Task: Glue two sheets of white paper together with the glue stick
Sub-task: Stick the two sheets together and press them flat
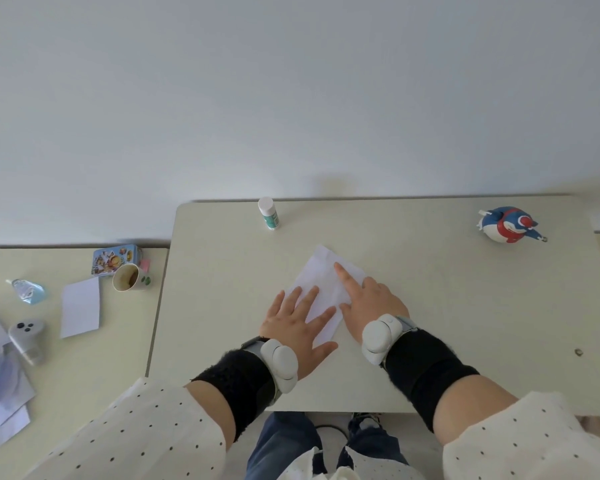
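Note:
White paper [321,271] lies skewed on the middle of the beige table [430,306]; I cannot tell whether it is one sheet or two stacked. My left hand [300,318] rests flat on its near left part, fingers spread. My right hand [368,299] presses on its right side with the index finger stretched out across the paper. The glue stick [268,213], white cap on, stands upright near the table's far edge, apart from both hands.
A blue, white and red toy figure [508,225] sits at the far right. On the lower table to the left are a paper cup [129,278], a picture tin [115,258], a loose white sheet [81,307], a grey device [26,337] and several papers [0,393].

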